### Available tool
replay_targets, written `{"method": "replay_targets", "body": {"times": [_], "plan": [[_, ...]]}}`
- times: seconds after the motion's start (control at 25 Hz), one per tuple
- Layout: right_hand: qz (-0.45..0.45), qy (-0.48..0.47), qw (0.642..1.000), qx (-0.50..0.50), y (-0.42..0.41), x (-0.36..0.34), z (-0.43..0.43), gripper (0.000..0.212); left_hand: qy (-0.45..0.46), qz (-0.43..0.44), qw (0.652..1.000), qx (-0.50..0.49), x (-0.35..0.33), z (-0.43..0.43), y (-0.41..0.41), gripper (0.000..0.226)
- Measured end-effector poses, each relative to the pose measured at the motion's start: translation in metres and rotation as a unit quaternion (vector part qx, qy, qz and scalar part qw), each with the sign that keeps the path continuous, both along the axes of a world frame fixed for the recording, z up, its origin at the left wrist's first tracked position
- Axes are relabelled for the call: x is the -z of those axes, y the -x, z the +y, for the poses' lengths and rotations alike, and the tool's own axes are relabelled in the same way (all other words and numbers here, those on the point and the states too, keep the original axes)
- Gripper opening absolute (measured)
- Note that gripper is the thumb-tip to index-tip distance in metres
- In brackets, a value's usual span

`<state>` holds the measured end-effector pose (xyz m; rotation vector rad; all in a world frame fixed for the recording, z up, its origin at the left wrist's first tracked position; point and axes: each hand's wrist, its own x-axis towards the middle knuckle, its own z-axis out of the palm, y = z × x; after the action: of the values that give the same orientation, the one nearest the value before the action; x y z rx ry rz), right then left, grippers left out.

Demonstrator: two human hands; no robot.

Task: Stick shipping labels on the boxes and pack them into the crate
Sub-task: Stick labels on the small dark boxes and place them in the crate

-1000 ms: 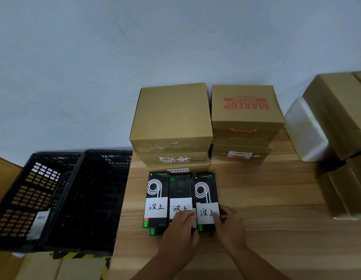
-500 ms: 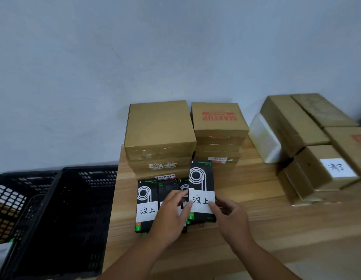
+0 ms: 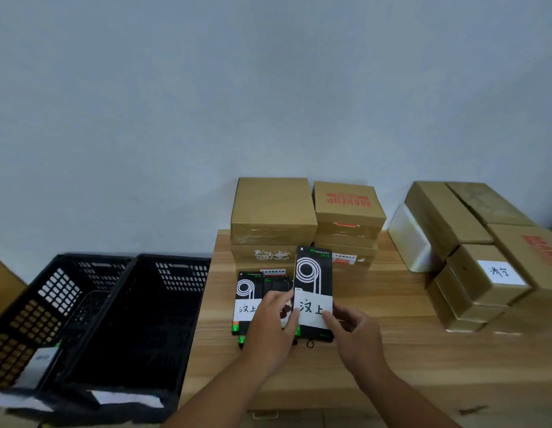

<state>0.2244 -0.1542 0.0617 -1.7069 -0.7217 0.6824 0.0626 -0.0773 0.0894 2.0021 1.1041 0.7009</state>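
A slim black box point(image 3: 313, 273) with a white handwritten label is lifted off the wooden table point(image 3: 392, 344). My left hand point(image 3: 273, 327) grips its left edge and my right hand point(image 3: 353, 333) grips its lower right side. Two more black boxes lie flat beneath and to the left; the leftmost box point(image 3: 247, 291) shows its own white label, the middle one point(image 3: 274, 284) is mostly covered by my left hand. A black plastic crate point(image 3: 163, 291) stands left of the table, with a second crate point(image 3: 36, 307) beside it.
Stacked brown cartons point(image 3: 273, 208) and a carton marked MAKEUP point(image 3: 347, 205) stand behind the black boxes. More cartons point(image 3: 491, 276), one with a white label, fill the right side. A white foam block point(image 3: 409, 239) leans there. The wall is close behind.
The right black box has been raised from the row on the table and is now held up by both hands. The view has tilted up and shifted right.
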Motion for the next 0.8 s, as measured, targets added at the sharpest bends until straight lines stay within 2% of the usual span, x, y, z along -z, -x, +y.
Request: {"method": "replay_targets", "body": {"times": [0.2, 0.28, 0.36, 0.48, 0.56, 0.64, 0.72, 0.8], "plan": [[0.010, -0.012, 1.000, 0.019, 0.012, -0.012, -0.021, 0.029, -0.004, 0.016, 1.000, 0.016, -0.007, -0.012, 0.010, 0.045], [-0.027, -0.018, 0.999, 0.021, 0.019, -0.020, -0.024, 0.032, 0.014, 0.016, 1.000, 0.016, -0.011, -0.015, 0.013, 0.046], [-0.105, -0.038, 0.994, 0.019, 0.029, -0.030, -0.026, 0.040, 0.065, -0.013, 0.998, 0.021, -0.018, -0.020, 0.014, 0.045], [-0.211, -0.083, 0.973, -0.044, 0.045, -0.044, -0.030, 0.042, 0.223, -0.090, 0.970, 0.047, -0.037, -0.027, 0.011, 0.050], [-0.244, -0.101, 0.959, -0.100, 0.053, -0.044, -0.036, 0.044, 0.298, -0.125, 0.945, 0.048, -0.046, -0.030, 0.008, 0.039], [-0.277, -0.106, 0.949, -0.109, 0.058, -0.041, -0.042, 0.042, 0.315, -0.145, 0.937, 0.029, -0.048, -0.032, 0.005, 0.027], [-0.245, -0.100, 0.962, -0.066, 0.054, -0.040, -0.047, 0.040, 0.312, -0.150, 0.938, 0.021, -0.046, -0.033, 0.005, 0.025], [-0.120, -0.078, 0.989, -0.039, 0.048, -0.045, -0.049, 0.041, 0.326, -0.156, 0.932, 0.024, -0.046, -0.035, 0.005, 0.023]]}}
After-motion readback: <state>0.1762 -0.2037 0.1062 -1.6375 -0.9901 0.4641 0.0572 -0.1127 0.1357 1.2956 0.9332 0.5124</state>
